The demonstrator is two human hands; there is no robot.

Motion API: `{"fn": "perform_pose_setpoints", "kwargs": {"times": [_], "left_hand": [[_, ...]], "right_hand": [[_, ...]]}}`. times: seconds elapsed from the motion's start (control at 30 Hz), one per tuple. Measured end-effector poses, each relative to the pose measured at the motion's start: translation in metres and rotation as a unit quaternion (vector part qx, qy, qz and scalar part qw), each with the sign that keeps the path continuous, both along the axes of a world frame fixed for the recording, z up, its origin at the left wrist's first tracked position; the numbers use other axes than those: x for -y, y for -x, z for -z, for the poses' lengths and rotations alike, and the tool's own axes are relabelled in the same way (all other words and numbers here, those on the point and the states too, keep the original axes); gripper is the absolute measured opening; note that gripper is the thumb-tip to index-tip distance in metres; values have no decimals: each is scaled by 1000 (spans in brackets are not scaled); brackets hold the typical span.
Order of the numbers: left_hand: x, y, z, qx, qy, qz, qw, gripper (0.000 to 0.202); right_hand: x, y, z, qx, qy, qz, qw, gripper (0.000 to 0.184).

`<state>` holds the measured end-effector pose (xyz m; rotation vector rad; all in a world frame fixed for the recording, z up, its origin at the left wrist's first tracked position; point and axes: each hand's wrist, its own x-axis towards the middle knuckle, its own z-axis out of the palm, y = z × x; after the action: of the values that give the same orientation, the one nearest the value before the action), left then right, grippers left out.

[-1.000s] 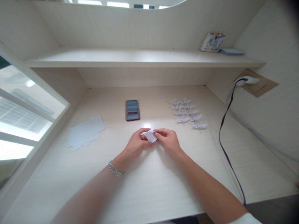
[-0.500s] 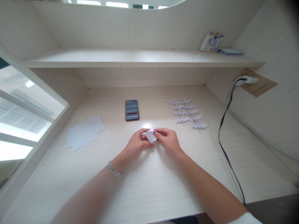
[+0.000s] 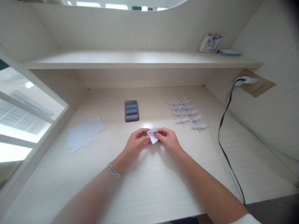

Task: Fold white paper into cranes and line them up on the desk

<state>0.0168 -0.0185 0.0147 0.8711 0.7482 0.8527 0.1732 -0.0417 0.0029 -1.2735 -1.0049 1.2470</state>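
Between my hands is a small folded piece of white paper (image 3: pixel 152 135), held just above the desk. My left hand (image 3: pixel 137 140) pinches its left side, with the fingers partly hidden behind it. From the right, my right hand (image 3: pixel 168 138) grips the paper with the thumb on its front face. Several folded paper cranes (image 3: pixel 187 112) stand in rows on the desk beyond my right hand. Over to the left lies a loose, overlapping pile of white paper sheets (image 3: pixel 85 133).
A phone-like dark rectangle (image 3: pixel 131 111), blurred out, lies behind my hands. A black cable (image 3: pixel 220 140) runs from the wall socket (image 3: pixel 255 83) down the desk's right side. Above the desk's back, a shelf (image 3: pixel 116 58) carries a colourful packet (image 3: pixel 211 43) and a flat bluish item (image 3: pixel 229 52).
The folded paper has shifted slightly right and turned a little in my fingers. My left fingers have slid lower-left fingertips back from its bottom corner; the right thumb stays on its face.
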Motion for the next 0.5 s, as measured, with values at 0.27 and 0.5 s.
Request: {"fn": "perform_pose_setpoints", "kwargs": {"times": [0.27, 0.5], "left_hand": [[-2, 2, -2, 41, 47, 6, 998, 23], [-3, 5, 0, 32, 46, 39, 998, 22]], "right_hand": [[1, 1, 0, -3, -4, -10, 1000, 18], [2, 2, -4, 27, -17, -24, 999, 19]]}}
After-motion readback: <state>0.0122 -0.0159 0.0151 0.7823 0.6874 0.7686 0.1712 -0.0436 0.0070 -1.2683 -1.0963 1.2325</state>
